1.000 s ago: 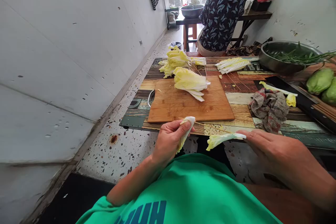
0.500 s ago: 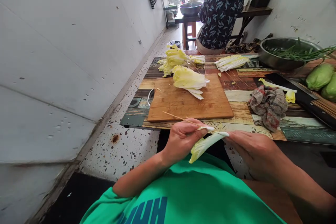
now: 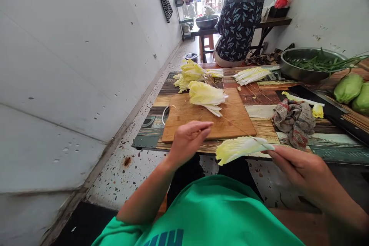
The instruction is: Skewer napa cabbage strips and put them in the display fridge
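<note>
Bunch (image 3: 250,76) is skewered, pile (image 3: 206,94) judged pending, leaf (image 3: 238,149) pinched by right hand (image 3: 305,167); left hand (image 3: 186,140) is half-curled, grip unclear.

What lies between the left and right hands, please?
The head view shows a cabbage leaf, its end pinched by the right hand, and a skewer.

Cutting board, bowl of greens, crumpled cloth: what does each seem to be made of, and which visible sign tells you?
Cutting board: wood or bamboo, fairly dull finish; warm brown with darker streaks.
Bowl of greens: metal, likely steel; grey with a soft sheen.
Crumpled cloth: matte textile, fibre unclear; soft folds, rough mottled surface.
</note>
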A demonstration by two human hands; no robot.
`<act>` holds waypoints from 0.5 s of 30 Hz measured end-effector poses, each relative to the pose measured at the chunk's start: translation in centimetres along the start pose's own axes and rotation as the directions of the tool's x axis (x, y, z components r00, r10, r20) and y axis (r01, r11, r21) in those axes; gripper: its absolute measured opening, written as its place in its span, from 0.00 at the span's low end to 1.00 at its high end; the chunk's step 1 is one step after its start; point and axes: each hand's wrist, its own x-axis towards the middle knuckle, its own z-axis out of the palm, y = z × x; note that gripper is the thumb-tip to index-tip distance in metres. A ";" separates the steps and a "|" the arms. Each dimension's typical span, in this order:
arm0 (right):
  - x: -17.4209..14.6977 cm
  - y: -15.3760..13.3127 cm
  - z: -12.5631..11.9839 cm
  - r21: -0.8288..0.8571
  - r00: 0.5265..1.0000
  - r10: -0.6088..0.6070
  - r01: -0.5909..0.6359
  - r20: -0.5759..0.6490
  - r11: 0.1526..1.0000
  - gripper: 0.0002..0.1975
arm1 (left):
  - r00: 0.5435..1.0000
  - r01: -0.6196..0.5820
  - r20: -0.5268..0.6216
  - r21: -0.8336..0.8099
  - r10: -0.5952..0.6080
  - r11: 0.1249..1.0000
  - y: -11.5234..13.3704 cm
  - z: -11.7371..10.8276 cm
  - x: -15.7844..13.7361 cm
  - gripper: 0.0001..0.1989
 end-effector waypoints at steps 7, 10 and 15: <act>-3.7 1.6 -1.4 -0.037 0.952 0.271 -0.279 -0.144 0.960 0.17 | 0.950 -0.252 0.270 0.363 0.158 0.897 -6.3 1.8 8.2 0.13; -3.9 1.4 -1.5 -0.001 0.945 0.288 -0.292 -0.154 0.957 0.16 | 0.919 -0.249 0.366 0.244 0.149 0.937 -7.0 2.7 9.8 0.10; -3.5 1.5 -1.6 0.046 0.936 0.321 -0.318 -0.147 0.947 0.17 | 0.957 -0.134 0.264 0.025 0.123 0.991 -5.4 2.9 9.9 0.04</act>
